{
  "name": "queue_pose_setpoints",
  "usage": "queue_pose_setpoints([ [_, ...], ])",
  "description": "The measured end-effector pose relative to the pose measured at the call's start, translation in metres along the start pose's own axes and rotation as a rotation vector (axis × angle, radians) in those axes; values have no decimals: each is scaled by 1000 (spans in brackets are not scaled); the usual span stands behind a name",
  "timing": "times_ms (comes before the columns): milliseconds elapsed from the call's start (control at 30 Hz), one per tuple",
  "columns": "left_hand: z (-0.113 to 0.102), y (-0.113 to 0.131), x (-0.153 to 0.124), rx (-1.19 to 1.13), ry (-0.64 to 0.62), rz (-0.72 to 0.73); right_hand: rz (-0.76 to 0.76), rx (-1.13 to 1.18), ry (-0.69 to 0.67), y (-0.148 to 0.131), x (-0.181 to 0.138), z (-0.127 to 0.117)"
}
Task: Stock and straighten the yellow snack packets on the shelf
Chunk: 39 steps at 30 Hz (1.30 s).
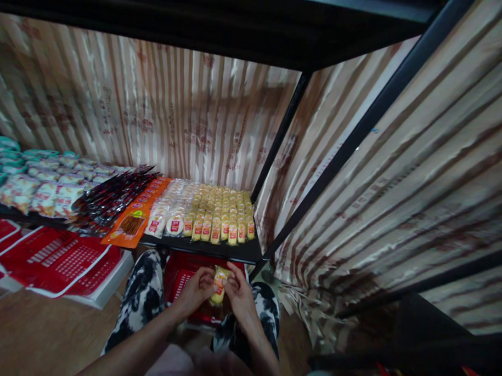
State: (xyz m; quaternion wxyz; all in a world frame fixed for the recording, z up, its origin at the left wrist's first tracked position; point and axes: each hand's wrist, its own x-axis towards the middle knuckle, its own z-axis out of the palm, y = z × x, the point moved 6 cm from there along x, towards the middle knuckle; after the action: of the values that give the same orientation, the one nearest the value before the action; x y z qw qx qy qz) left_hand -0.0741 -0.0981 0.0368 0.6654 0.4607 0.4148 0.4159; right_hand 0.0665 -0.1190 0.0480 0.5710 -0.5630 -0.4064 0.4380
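My left hand (196, 292) and my right hand (239, 293) are both closed on one small yellow snack packet (219, 284), held low between my knees. Under it sits a red plastic basket (182, 279) on the floor. Just beyond, the black shelf (216, 250) carries rows of the same yellow packets (223, 211) with red labels, stacked at its right end. My legs in black-and-white patterned trousers (142, 296) flank the basket.
Left along the shelf lie white round-snack packs (171, 215), orange packs (137, 219), dark red-black packs (110, 197) and pale bags (40, 189). Red baskets (54, 260) lie on the wooden floor at left. Striped curtain cloth (399, 187) and black rack posts (351, 147) close off the right.
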Motion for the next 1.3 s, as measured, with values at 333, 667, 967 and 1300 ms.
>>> queue_pose_setpoints([
  [333, 15, 41, 39, 404, -115, 146, -29, -2, -12, -13, 29, -5],
  [667, 42, 46, 103, 438, -30, 209, -95, -249, 288, 10, 49, -40],
  [967, 67, 85, 179, 546, -7, 294, -206, -450, 375, -6, 119, -49],
  [1300, 99, 128, 267, 678, 77, 341, -217, -489, 429, -1, 198, -61],
])
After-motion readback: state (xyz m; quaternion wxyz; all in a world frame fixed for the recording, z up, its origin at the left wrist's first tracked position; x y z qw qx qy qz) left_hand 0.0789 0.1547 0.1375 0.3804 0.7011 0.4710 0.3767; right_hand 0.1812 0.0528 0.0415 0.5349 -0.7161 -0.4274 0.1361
